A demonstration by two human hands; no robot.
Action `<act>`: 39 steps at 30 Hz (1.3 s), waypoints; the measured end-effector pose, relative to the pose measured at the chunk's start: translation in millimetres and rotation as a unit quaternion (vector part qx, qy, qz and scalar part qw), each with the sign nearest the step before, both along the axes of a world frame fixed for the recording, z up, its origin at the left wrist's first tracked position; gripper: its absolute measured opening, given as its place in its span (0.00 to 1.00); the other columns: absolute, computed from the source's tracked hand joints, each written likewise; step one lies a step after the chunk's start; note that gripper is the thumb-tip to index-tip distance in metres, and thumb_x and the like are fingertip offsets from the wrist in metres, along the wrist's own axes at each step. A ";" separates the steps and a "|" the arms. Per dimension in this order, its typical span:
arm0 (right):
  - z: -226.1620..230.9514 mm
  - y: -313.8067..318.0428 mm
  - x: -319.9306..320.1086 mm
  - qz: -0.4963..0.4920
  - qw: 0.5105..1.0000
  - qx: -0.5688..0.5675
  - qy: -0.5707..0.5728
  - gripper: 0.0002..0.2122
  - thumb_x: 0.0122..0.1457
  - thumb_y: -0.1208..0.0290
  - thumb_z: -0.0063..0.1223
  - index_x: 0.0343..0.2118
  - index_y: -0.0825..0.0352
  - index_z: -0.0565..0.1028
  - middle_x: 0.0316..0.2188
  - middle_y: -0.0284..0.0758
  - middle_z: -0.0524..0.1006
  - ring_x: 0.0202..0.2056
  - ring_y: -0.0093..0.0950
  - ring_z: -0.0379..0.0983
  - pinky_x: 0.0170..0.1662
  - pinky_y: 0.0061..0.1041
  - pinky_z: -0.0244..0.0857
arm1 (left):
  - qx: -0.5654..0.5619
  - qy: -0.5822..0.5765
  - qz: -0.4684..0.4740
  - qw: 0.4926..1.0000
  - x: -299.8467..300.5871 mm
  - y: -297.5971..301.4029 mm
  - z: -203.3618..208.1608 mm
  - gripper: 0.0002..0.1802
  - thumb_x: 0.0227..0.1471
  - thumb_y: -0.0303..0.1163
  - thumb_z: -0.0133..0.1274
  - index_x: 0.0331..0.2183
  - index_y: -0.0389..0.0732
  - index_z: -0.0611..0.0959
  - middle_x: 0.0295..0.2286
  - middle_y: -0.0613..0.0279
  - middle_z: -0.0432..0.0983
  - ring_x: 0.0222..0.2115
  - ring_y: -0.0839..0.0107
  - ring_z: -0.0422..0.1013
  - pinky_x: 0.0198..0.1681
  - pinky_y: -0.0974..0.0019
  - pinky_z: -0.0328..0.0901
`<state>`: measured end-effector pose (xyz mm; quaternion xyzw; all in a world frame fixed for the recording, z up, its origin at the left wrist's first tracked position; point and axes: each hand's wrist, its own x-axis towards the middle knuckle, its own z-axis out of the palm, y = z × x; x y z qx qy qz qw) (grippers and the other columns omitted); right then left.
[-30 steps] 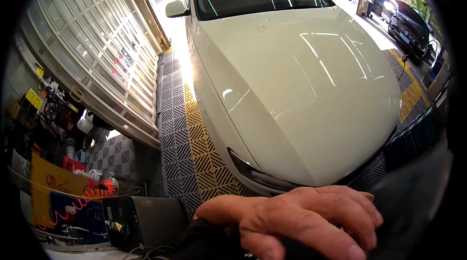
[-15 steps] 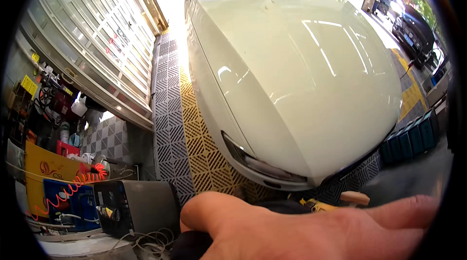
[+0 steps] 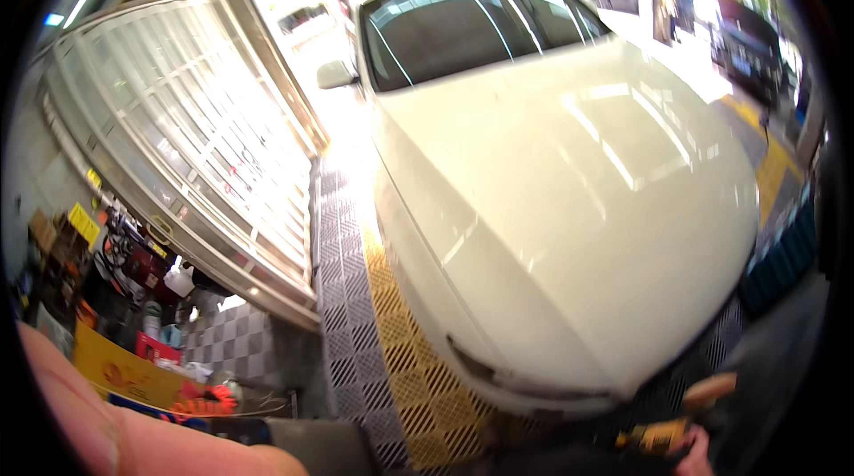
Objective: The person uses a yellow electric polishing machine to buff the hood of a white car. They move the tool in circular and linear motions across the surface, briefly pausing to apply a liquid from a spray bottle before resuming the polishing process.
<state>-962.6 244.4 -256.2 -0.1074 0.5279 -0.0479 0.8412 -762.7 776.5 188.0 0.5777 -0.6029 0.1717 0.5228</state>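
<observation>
While two hands show — one grips one tool.

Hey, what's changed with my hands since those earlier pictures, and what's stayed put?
Your left hand has swung from the lower middle to the lower left edge. Your right hand now shows, gripping the yellow tool; it was out of sight before, so I can't tell whether that grip is new. The head view shifted too, but the white car and white gate stayed put.
</observation>
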 end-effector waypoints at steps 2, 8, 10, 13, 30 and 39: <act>-18.3 -27.1 -60.9 0.006 1.000 -0.023 -0.012 0.12 0.70 0.57 0.59 0.41 0.62 0.78 0.29 0.30 0.84 0.31 0.31 0.78 0.52 0.41 0.72 | -0.032 -0.032 -0.007 0.999 7.9 -7.5 -10.5 0.32 0.68 0.40 0.61 0.67 0.38 0.75 0.55 0.38 0.79 0.46 0.54 0.79 0.46 0.53 0.76; 79.0 10.5 17.4 0.077 0.966 -0.170 0.178 0.13 0.70 0.69 0.59 0.54 0.66 0.79 0.28 0.32 0.83 0.25 0.28 0.78 0.32 0.25 0.75 | -0.103 -0.107 0.242 0.959 -20.6 48.6 -40.9 0.35 0.67 0.39 0.64 0.69 0.39 0.74 0.56 0.37 0.79 0.45 0.55 0.80 0.43 0.56 0.78; 63.7 4.3 29.6 0.128 0.965 -0.165 0.157 0.13 0.70 0.69 0.59 0.54 0.66 0.78 0.28 0.32 0.83 0.25 0.28 0.78 0.32 0.26 0.75 | -0.135 -0.145 0.322 0.926 -49.8 55.2 -41.2 0.36 0.67 0.38 0.65 0.69 0.40 0.73 0.56 0.36 0.79 0.44 0.55 0.80 0.42 0.57 0.79; 54.1 10.6 57.1 0.177 0.953 -0.184 0.160 0.12 0.70 0.69 0.59 0.53 0.66 0.78 0.28 0.31 0.83 0.25 0.28 0.77 0.33 0.26 0.75 | -0.213 -0.070 0.445 0.867 -51.4 50.7 -109.6 0.37 0.66 0.37 0.66 0.70 0.40 0.72 0.56 0.36 0.79 0.43 0.56 0.80 0.40 0.58 0.80; 54.5 250.4 122.2 0.299 0.910 -0.251 0.142 0.09 0.70 0.68 0.58 0.48 0.64 0.75 0.27 0.31 0.80 0.26 0.29 0.76 0.35 0.29 0.75 | 0.148 0.436 0.852 0.250 -269.1 521.3 -489.0 0.14 0.64 0.37 0.64 0.48 0.42 0.90 0.47 0.54 0.86 0.48 0.51 0.82 0.51 0.49 0.77; 49.5 346.1 109.6 0.310 0.899 -0.265 0.159 0.08 0.69 0.67 0.57 0.45 0.64 0.73 0.26 0.31 0.79 0.26 0.29 0.75 0.37 0.31 0.75 | 0.351 0.481 0.766 0.241 -245.0 592.9 -539.7 0.31 0.64 0.38 0.65 0.62 0.41 0.74 0.75 0.42 0.56 0.49 0.46 0.84 0.48 0.46 0.80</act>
